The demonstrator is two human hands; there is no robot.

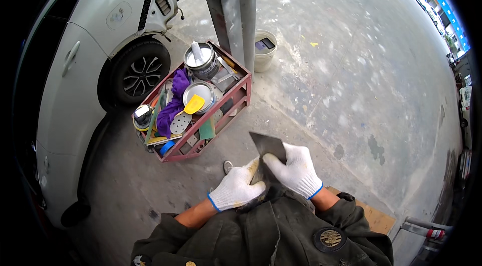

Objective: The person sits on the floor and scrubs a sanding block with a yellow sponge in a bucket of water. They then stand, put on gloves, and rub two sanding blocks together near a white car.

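Observation:
In front of my body, my right hand [296,169], in a white knit glove with a blue cuff, grips a flat grey metal putty scraper [268,146]. Its thumb presses on the face of the blade, and one corner points up and left. Close beside it, my left hand [236,185], in a matching glove stained yellowish at the fingers, is closed near the lower end of the scraper. A dark piece shows between the two hands. Whether it is part of the scraper or a separate thing in my left hand is hidden by the fingers.
A red metal tool cart [173,157] stands ahead-left, holding paint cans [202,67], a purple cloth [170,108], a yellow plastic spreader [195,104] and a blue tape roll [167,147]. Beyond are a metal post [236,15] and a white bucket [265,60]. A silver car [75,90] stands left.

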